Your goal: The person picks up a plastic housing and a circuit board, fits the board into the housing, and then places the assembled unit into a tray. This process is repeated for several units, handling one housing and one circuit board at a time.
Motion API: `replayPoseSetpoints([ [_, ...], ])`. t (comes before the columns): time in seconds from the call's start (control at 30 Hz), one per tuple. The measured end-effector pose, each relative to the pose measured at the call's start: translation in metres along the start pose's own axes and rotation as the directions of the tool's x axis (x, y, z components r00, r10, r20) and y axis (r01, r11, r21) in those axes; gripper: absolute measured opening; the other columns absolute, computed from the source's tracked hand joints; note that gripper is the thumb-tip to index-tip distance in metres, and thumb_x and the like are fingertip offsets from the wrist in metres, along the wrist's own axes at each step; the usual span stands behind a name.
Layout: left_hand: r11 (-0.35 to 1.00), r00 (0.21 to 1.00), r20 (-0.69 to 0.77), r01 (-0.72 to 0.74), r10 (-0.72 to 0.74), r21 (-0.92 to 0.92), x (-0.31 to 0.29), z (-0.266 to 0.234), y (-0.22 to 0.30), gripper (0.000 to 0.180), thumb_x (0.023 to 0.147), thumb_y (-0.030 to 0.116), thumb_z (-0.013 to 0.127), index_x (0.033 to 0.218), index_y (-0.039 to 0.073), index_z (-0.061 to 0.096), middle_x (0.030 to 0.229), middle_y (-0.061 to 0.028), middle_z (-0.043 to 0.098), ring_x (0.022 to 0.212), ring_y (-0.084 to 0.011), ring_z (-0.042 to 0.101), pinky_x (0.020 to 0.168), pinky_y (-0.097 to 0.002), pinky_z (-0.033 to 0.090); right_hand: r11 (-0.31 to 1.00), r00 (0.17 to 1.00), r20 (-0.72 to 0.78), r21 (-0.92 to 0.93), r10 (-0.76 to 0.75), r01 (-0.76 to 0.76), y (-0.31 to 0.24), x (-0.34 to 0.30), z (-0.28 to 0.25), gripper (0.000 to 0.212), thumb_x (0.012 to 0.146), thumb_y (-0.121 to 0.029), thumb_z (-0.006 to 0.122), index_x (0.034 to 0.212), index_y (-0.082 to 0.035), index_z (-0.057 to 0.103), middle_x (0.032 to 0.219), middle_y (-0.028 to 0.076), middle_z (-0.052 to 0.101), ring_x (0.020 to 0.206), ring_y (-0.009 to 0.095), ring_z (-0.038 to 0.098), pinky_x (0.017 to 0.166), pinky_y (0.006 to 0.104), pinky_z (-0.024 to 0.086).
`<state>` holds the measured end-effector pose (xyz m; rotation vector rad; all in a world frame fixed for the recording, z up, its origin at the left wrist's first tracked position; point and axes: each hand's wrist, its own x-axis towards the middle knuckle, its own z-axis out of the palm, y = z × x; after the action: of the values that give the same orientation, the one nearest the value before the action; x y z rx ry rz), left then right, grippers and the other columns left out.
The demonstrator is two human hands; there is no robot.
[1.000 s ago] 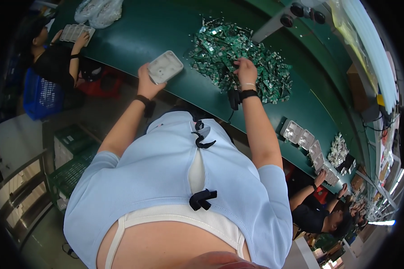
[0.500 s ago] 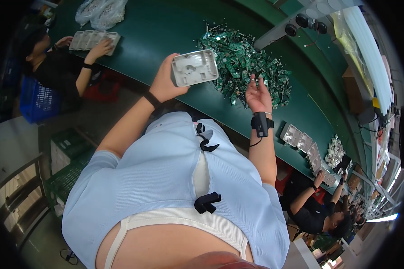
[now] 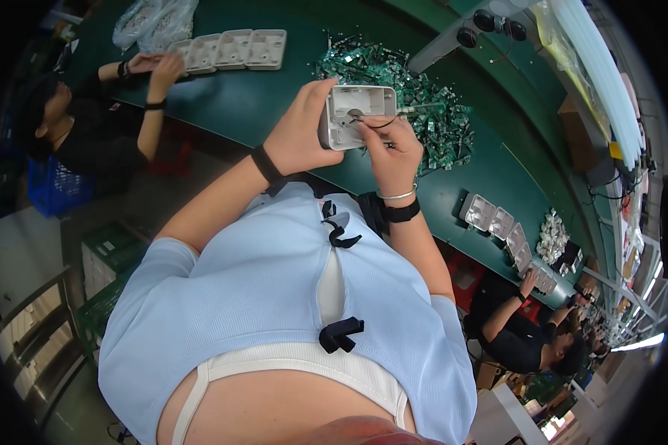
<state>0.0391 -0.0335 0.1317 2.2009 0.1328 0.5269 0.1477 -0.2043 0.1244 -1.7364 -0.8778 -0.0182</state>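
My left hand (image 3: 300,130) grips a white plastic housing (image 3: 334,136) by its left side, its open hollow face turned up towards me. Inside it are moulded walls and a rounded part. My right hand (image 3: 395,152) has its thumb and fingertips pinched together inside the housing, on what looks like a thin dark wire (image 3: 382,124). The wire loops over the fingers. Whether a circuit board is tucked in the palm is hidden. Just beyond both hands lies a heap of green circuit boards (image 3: 445,130) on the green table (image 3: 274,96).
At the left a co-worker handles a row of white housings (image 3: 234,50) near clear bags of small parts (image 3: 156,22). On the right stand more housings (image 3: 501,222), a pile of small white parts (image 3: 553,237) and another co-worker. A metal post (image 3: 445,44) rises behind the heap.
My right hand has come from the board heap leftward into the housing, its fingers now pinched. The housing has shifted right and tilted. The left co-worker's row of housings has moved right.
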Motion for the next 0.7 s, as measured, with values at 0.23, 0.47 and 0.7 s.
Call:
replayPoseSetpoints([
  [0.23, 0.999, 1.000, 0.009, 0.028, -0.028, -0.022, -0.001, 0.001, 0.008, 0.105, 0.062, 0.017, 0.085, 0.151, 0.006, 0.032, 0.140, -0.0244, 0.042, 0.127, -0.0436, 0.051, 0.104, -0.0439, 0.048, 0.995, 0.995, 0.041, -0.033, -0.094, 0.096, 0.001, 0.002, -0.001, 0.014, 0.081, 0.006, 0.077, 0.092, -0.002, 0.075, 0.093, 0.008, 0.076, 0.085, 0.018, 0.068, 0.073, 0.0281, 0.054],
  [0.47, 0.999, 0.999, -0.026, 0.036, -0.037, -0.035, -0.005, 0.006, 0.008, 0.103, 0.061, 0.015, 0.084, 0.150, 0.008, 0.032, 0.141, -0.0229, 0.039, 0.123, -0.0433, 0.053, 0.098, -0.0440, 0.052, 0.961, 0.966, 0.109, -0.126, -0.233, 0.245, -0.003, 0.005, -0.004, 0.014, 0.076, 0.002, 0.077, 0.088, -0.006, 0.074, 0.087, 0.006, 0.074, 0.082, 0.026, 0.068, 0.074, 0.0358, 0.053],
  [0.7, 0.996, 0.999, -0.042, 0.012, -0.016, -0.085, -0.007, 0.014, 0.008, 0.101, 0.064, 0.010, 0.082, 0.150, 0.009, 0.030, 0.144, -0.0212, 0.036, 0.119, -0.0424, 0.057, 0.094, -0.0438, 0.054, 0.998, 0.983, 0.183, -0.059, -0.016, 0.027, -0.007, 0.003, 0.001, 0.018, 0.077, 0.002, 0.078, 0.092, -0.005, 0.074, 0.090, 0.005, 0.075, 0.082, 0.024, 0.067, 0.072, 0.0340, 0.054],
])
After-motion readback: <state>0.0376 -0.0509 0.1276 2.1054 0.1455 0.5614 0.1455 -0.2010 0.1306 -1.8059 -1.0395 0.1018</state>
